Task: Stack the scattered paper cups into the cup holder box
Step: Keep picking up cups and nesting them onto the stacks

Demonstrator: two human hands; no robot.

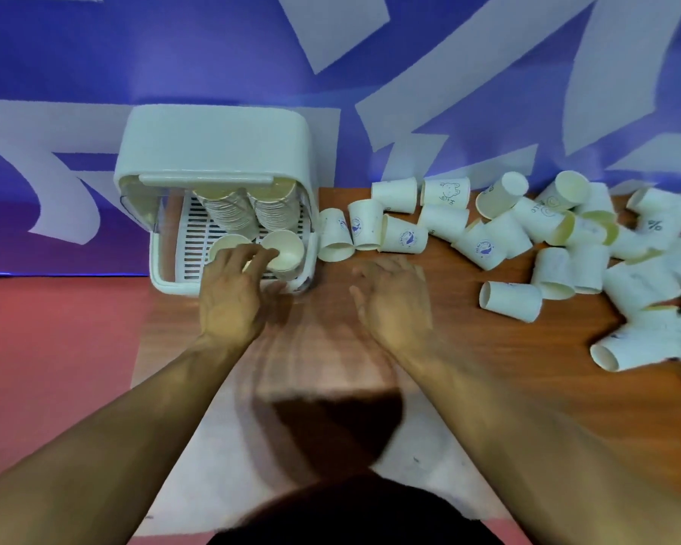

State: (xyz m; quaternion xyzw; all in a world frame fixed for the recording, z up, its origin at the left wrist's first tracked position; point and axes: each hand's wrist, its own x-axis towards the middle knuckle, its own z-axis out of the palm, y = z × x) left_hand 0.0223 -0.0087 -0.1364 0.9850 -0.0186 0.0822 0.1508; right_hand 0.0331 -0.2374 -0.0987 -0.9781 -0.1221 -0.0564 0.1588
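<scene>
Left hand (232,287), fingers loose, presses stacked cups (286,251) just ahead in the box (213,139); right hand (394,298) spread, empty. Seat rims squarely.

Wooden table (547,348) — white cup holder box (213,143) at its left end, paper cups (512,300) strewn across its right.

Bare forearms (142,418) lead back from the left hand (232,293) and the right hand (394,297), with tendons ridging the back of the left. Behind the wrists, nearest the wearer, a dark garment (350,513) fills the gap between the arms; its type cannot be told.
</scene>
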